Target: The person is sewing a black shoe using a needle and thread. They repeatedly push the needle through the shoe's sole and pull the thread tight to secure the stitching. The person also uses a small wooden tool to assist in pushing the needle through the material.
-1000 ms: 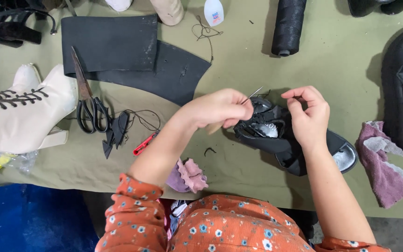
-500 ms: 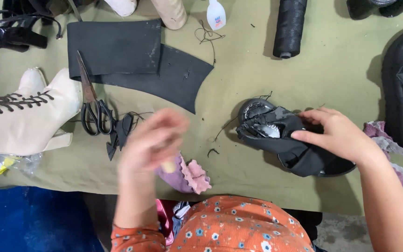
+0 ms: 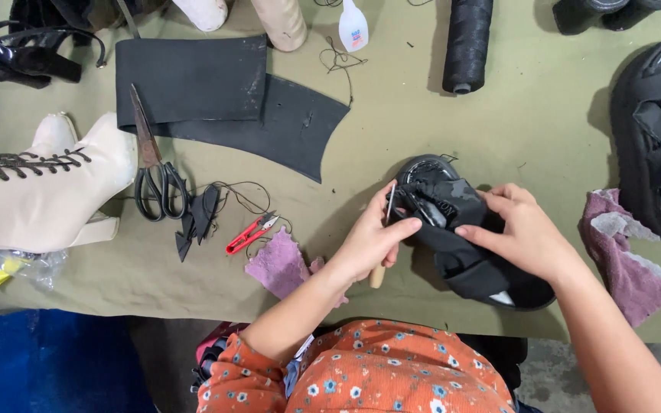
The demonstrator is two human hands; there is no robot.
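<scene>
A black sandal [image 3: 464, 237] lies on the olive cloth of the table [image 3: 422, 122] in front of me. My right hand [image 3: 525, 229] rests on its strap and holds it down. My left hand [image 3: 372, 241] grips a wooden-handled awl [image 3: 382, 245] whose metal tip points up against the sandal's left edge, beside black thread. A pink rag [image 3: 281, 264] lies just left of my left wrist.
Red thread snips [image 3: 250, 233], large black scissors [image 3: 154, 172] and black scraps lie to the left. A cream lace-up boot [image 3: 40, 191] is at far left. Black rubber sheets [image 3: 216, 99], a glue bottle [image 3: 353, 27], a black thread spool [image 3: 467, 42], another black shoe [image 3: 656, 138] and a purple cloth [image 3: 629, 252] surround.
My left hand swung away to the left, came back holding the awl and now presses it at the sandal. My right hand shifted onto the strap.
</scene>
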